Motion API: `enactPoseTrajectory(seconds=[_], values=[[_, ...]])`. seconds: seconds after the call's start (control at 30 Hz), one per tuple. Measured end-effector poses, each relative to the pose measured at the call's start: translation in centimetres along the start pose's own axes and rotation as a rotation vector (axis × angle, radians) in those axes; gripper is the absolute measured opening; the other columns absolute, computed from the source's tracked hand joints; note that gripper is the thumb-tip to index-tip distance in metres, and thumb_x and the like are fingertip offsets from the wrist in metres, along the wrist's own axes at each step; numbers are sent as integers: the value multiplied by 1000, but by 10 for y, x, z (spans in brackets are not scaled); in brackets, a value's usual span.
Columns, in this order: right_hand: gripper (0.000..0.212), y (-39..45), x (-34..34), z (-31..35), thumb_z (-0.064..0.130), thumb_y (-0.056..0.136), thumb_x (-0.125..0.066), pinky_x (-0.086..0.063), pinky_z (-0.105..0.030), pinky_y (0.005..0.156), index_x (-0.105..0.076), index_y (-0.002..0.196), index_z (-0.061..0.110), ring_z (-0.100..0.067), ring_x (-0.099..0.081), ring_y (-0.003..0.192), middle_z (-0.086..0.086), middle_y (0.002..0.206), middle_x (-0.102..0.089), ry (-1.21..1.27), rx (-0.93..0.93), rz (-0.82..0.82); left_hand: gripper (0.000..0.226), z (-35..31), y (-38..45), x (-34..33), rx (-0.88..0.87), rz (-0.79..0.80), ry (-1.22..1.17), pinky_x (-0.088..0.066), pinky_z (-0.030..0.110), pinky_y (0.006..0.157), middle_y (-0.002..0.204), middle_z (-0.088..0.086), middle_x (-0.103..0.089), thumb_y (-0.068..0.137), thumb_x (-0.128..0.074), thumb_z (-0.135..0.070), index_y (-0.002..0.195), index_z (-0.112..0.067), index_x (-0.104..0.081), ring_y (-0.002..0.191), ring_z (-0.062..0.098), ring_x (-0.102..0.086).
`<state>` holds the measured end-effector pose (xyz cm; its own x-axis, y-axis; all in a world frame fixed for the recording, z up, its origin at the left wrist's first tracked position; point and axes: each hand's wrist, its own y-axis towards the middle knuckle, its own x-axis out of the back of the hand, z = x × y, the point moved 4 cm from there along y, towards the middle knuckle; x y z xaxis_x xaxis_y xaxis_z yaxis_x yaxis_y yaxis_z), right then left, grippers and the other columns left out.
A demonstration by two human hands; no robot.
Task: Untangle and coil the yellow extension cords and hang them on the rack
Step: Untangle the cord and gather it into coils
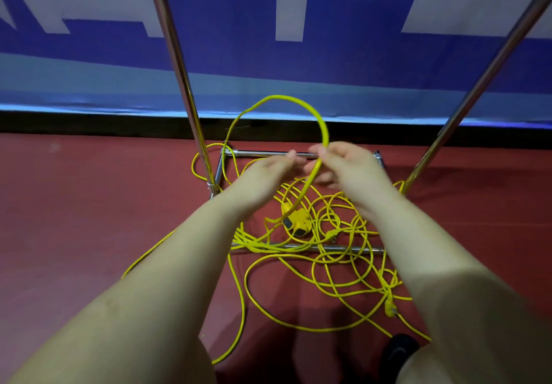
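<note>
With both hands, the left hand (pixel 276 168) and right hand (pixel 343 164), pinching one raised loop of the yellow extension cords (pixel 313 252) tangled on the floor at six o'clock below the rack (pixel 179 64), I'd keep loops even and feed slack slowly.

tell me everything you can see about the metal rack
The metal rack looks like shiny chromed tubing. Two upright poles rise from a rectangular base frame on the red floor and spread out of the top of the picture. The base has a far bar, a near bar and a left side bar. The tangled yellow extension cords lie inside and across the base, draped over the near bar. Neither hand touches it.
</note>
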<state>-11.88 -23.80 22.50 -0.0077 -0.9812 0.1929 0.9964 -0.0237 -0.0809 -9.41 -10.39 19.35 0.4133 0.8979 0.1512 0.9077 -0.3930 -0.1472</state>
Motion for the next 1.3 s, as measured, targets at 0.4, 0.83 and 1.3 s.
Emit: enactPoseTrajectory(seconds=[0.4, 0.83, 1.3], values=[[17, 9, 58, -8, 28, 98, -43, -55, -26, 68, -54, 94, 15, -9, -69, 71, 4, 79, -72, 649, -102, -265, 22, 2, -13, -29, 93, 295, 111, -50, 49, 88, 79, -1, -65, 100, -43, -24, 82, -17, -54, 77, 15, -62], [13, -10, 4, -24, 20, 88, -63, -44, -19, 71, -55, 98, 16, -15, -58, 78, -2, 86, -60, -487, -1, 172, 18, -11, 4, -7, 56, -147, -623, -59, 29, 59, 85, 4, -66, 102, -38, -15, 97, -12, -55, 72, 14, -70], [17, 2, 57, -1, 26, 98, -44, -52, -17, 52, -51, 85, 18, -4, -63, 50, 8, 62, -69, 614, -114, -267, 35, 21, 3, -26, 10, 113, 588, -46, 36, 84, 96, 14, -64, 98, -44, -36, 104, -6, -62, 90, 26, -59]])
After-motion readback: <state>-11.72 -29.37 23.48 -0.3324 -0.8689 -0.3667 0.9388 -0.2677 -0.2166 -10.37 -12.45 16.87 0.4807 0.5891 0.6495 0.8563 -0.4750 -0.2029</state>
